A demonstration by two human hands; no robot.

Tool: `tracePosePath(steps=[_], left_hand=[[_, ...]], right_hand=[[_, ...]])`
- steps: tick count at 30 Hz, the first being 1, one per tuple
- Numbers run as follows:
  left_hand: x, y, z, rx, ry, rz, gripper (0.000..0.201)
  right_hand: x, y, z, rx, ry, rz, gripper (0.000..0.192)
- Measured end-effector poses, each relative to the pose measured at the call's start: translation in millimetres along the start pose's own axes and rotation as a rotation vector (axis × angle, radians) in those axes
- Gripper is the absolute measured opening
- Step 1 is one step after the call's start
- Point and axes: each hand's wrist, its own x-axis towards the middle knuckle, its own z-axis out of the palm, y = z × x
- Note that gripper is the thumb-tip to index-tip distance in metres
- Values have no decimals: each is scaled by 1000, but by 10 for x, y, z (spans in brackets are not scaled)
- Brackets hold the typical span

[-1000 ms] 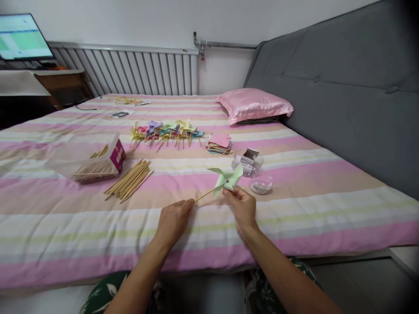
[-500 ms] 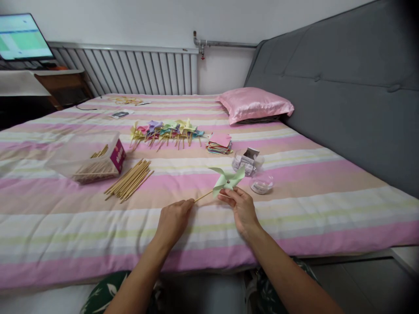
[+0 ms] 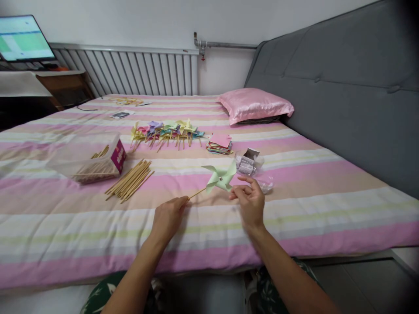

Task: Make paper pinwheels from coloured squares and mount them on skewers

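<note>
My left hand (image 3: 169,214) grips the lower end of a thin wooden stick that carries a pale green paper pinwheel (image 3: 218,178), held a little above the striped bedspread (image 3: 209,218). My right hand (image 3: 250,199) hovers just right of the pinwheel with its fingers apart, close to one blade; it holds nothing. Behind my right hand sit a small clear bag of metal bits (image 3: 247,162) and a clear round container (image 3: 266,183), partly hidden by the fingers.
A loose bundle of wooden sticks (image 3: 129,180) and a clear box of sticks (image 3: 94,162) lie to the left. Several finished coloured pinwheels (image 3: 166,131) and a stack of paper squares (image 3: 219,144) lie farther back. A pink pillow (image 3: 254,104) rests against the grey headboard (image 3: 343,83).
My right hand has let go of the pinwheel and moved slightly right with its fingers spread. The left hand has shifted the pinwheel a little to the left.
</note>
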Motion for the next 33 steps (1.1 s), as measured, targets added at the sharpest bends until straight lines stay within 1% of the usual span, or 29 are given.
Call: tracePosePath(steps=[2,6,9,11,16,22,27,30,33], left_hand=[[-1,-19,-4,39,9,1,28],[1,-56,-22,99,47,15,26],[4,-73,-36,104,65,32,25],[5,-76,-40,98,78,38,24],[-4,-75,-34,86,128,54,22],[-14,-60,-44,79,180,85,21],[-2,-36,-42,78,221,103,20],[0,-27,-35,62,220,115,20],[-7,-20,-36,62,208,112,20]], right_hand=[[20,-30,-34,-122,-49,-85,30],[50,-24,-71,-375,-110,-188,33],[58,6,-73,-529,-116,-252,30],[57,20,-71,-589,-104,-282,26],[52,46,-67,-647,-103,-277,16],[61,77,-77,-674,-112,-275,18],[66,53,-73,-721,-108,-259,19],[61,39,-69,-757,-95,-250,19],[57,38,-67,-782,-71,-272,20]])
